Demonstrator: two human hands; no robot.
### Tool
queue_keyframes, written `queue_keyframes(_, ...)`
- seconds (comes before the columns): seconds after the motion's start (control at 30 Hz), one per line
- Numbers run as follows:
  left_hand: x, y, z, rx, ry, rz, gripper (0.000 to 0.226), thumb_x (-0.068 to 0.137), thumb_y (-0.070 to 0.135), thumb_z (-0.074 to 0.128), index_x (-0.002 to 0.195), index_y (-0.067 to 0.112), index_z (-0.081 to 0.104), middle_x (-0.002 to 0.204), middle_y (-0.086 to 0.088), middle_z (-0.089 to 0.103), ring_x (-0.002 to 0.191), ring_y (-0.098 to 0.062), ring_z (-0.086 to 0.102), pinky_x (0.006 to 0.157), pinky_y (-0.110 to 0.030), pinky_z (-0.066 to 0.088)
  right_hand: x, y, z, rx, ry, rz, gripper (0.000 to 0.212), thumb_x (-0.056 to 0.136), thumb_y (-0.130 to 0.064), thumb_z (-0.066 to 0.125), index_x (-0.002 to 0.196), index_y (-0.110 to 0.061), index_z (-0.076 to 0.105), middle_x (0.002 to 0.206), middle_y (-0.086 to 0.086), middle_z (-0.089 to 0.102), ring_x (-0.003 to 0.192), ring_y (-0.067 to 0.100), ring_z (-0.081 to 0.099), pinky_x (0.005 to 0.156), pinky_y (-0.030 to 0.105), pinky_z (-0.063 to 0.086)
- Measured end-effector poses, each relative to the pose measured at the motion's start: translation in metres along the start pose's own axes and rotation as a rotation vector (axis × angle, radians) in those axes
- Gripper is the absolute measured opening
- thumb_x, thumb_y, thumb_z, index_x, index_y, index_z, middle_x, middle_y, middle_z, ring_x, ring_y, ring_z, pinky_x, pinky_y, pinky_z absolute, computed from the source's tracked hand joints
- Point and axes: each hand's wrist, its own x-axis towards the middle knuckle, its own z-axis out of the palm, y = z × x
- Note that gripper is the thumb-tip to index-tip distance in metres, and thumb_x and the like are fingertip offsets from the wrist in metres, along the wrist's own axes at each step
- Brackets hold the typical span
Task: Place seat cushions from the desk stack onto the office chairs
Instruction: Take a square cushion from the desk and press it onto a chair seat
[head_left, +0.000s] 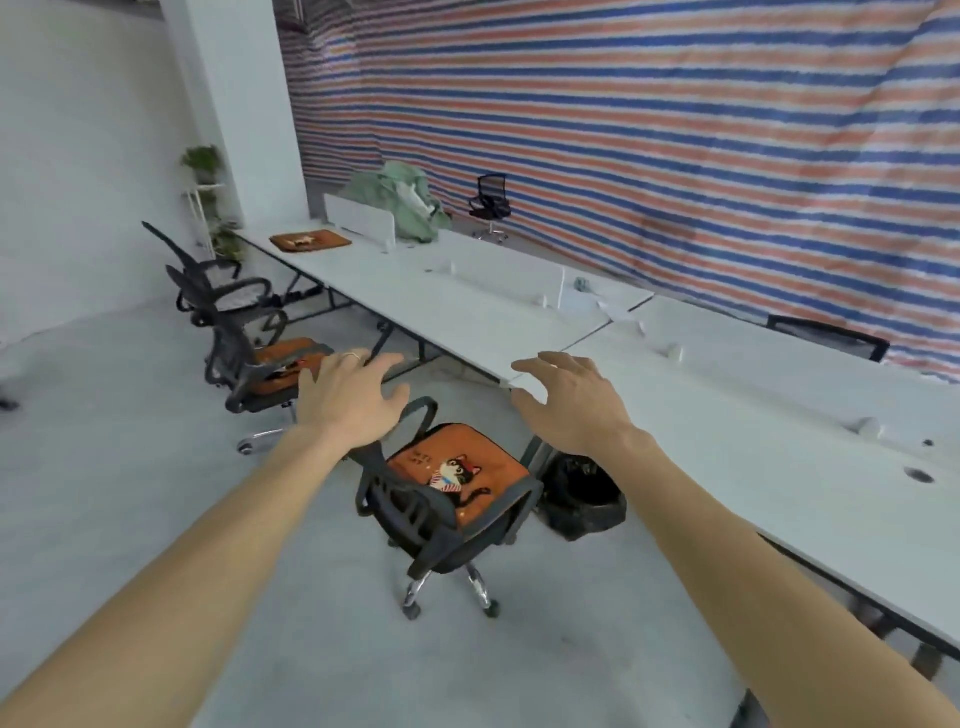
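An orange cat-print cushion (460, 470) lies on the seat of the nearest black office chair (415, 519). Both my arms reach out above it. My left hand (348, 400) hovers with relaxed fingers and holds nothing. Just as empty, my right hand (566, 402) is spread above the desk edge. A second chair (244, 364) further left carries another orange cushion (283, 358). Behind it stands a third chair (213, 291), its seat hard to see. One orange cushion (310, 240) lies flat at the far end of the white desk (467, 312).
A black bin (584, 496) sits under the desk beside the nearest chair. A green cloth heap (400, 202) and white dividers are on the desk. Another chair (488, 208) stands by the striped tarp wall, and a plant rack (205, 197) by the pillar.
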Motion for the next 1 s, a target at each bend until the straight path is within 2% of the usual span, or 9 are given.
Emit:
queue_keyframes(0.17, 0.036, -0.103, -0.006, 0.005, -0.002, -0.019, 0.050, 0.094, 0.057, 0.041, 0.143, 0.045, 0.040, 0.152, 0.005, 0.041, 0.142, -0.024, 0.031, 0.111, -0.056, 0.030, 0.066, -0.077, 0.046, 0.019, -0.053, -0.013, 0.046, 0.100, -0.045, 0.041, 0.146, -0.043, 0.040, 0.156, -0.007, 0.038, 0.144, 0.026, 0.026, 0.116, 0.046, 0.029)
queue_keyframes(0.33, 0.074, -0.167, -0.001, -0.019, 0.032, -0.020, 0.050, 0.094, 0.056, 0.041, 0.142, 0.042, 0.043, 0.147, 0.004, 0.046, 0.137, -0.024, 0.038, 0.107, -0.052, 0.038, 0.122, -0.128, 0.082, 0.061, -0.031, -0.069, 0.045, 0.100, -0.044, 0.043, 0.145, -0.044, 0.041, 0.153, -0.009, 0.040, 0.143, 0.026, 0.027, 0.115, 0.048, 0.031)
queue_keyframes(0.5, 0.122, -0.248, 0.020, -0.025, 0.025, -0.101, 0.047, 0.092, 0.053, 0.045, 0.138, 0.042, 0.047, 0.145, 0.006, 0.049, 0.133, -0.025, 0.044, 0.104, -0.051, 0.040, 0.195, -0.180, 0.141, 0.102, -0.077, -0.110, 0.045, 0.100, -0.046, 0.045, 0.145, -0.042, 0.042, 0.154, -0.008, 0.039, 0.145, 0.026, 0.025, 0.114, 0.052, 0.031)
queue_keyframes(0.8, 0.270, -0.387, 0.034, 0.057, 0.010, -0.178, 0.047, 0.094, 0.052, 0.044, 0.140, 0.044, 0.043, 0.148, 0.006, 0.044, 0.134, -0.025, 0.039, 0.105, -0.047, 0.035, 0.395, -0.268, 0.226, 0.141, -0.110, -0.159, 0.046, 0.100, -0.047, 0.044, 0.145, -0.040, 0.043, 0.152, -0.008, 0.042, 0.143, 0.027, 0.027, 0.115, 0.049, 0.030)
queue_keyframes(1.0, 0.386, -0.478, 0.029, 0.064, -0.007, -0.228, 0.049, 0.095, 0.053, 0.041, 0.143, 0.045, 0.040, 0.152, 0.005, 0.041, 0.139, -0.026, 0.034, 0.110, -0.052, 0.031, 0.530, -0.334, 0.254, 0.140, -0.108, -0.162, 0.046, 0.099, -0.048, 0.045, 0.144, -0.040, 0.046, 0.151, -0.008, 0.043, 0.142, 0.026, 0.029, 0.113, 0.051, 0.032)
